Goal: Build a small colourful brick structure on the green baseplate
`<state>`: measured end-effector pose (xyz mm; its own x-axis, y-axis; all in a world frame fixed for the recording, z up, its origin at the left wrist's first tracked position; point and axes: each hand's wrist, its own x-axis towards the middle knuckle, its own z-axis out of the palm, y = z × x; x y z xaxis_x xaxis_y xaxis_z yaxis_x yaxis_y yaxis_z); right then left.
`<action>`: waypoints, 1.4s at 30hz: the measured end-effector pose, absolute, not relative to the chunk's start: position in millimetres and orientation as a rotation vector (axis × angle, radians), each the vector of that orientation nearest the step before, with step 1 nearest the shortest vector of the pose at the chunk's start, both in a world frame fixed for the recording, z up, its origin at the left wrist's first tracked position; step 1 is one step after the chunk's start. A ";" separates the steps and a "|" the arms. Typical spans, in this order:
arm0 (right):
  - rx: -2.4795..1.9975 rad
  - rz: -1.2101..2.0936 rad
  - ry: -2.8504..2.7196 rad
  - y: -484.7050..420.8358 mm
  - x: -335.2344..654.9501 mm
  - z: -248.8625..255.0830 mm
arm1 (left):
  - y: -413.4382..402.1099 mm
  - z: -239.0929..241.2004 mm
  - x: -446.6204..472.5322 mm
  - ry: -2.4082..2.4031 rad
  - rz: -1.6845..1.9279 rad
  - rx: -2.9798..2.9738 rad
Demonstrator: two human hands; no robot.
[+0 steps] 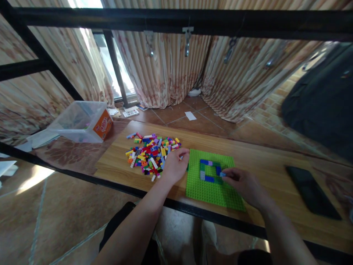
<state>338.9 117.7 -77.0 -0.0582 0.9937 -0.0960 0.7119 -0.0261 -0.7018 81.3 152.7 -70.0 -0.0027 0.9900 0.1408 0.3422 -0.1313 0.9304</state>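
A green baseplate [212,191] lies on the wooden table [264,165] in front of me. On it stands a small square ring of blue, green and grey bricks [210,171]. My right hand [242,184] rests on the plate's right side, its fingers pinched on a small light-blue brick [222,174] at the ring's right edge. My left hand [173,165] lies curled at the right edge of a pile of loose coloured bricks [150,152], just left of the plate; its fingertips seem to touch a small brick, which I cannot make out.
A clear plastic tub [81,121] with an orange label stands off the table's far left. A black phone [311,191] lies at the table's right. A black metal frame bar [176,22] crosses overhead, curtains hang behind, and papers lie on the tiled floor.
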 end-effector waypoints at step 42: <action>-1.706 0.892 -1.950 130.3 337.9 -86.0 | 124.8 -68.3 121.0 1.245 0.775 2.229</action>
